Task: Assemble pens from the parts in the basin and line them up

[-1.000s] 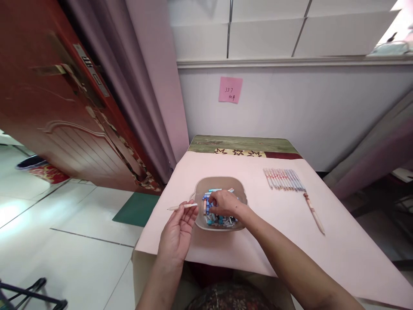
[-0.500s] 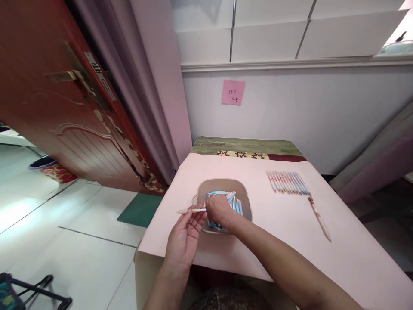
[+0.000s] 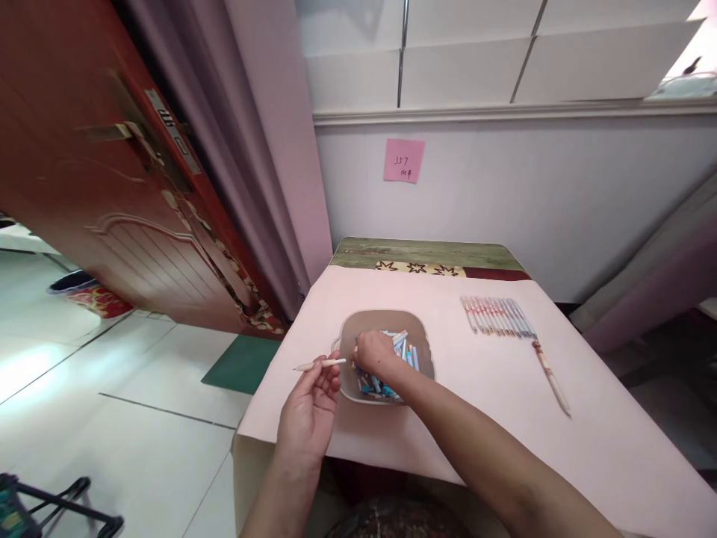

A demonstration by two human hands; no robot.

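My left hand (image 3: 311, 396) pinches a slim cream pen (image 3: 319, 365) between thumb and fingers, its pointed end to the left and a narrow white end to the right. Over the left part of a beige plastic basket (image 3: 350, 325), my right hand (image 3: 374, 351) has its fingers curled closed. What they hold, if anything, is hidden behind the hand. Inside the basket lie several blue, white and dark pen pieces (image 3: 411, 357), partly covered by the hand and forearm.
On the pink-covered table (image 3: 426, 441), a row of pens (image 3: 496, 317) lies side by side at the right. One cream pen with a brown top (image 3: 552, 379) lies slanted below it. A pink note (image 3: 404, 161) is stuck to the wall; a brown door (image 3: 134, 187) stands left.
My left hand has drawn slightly left with the pen, whose white end now shows apart from my right hand. My right hand has shifted a little left over the basket.
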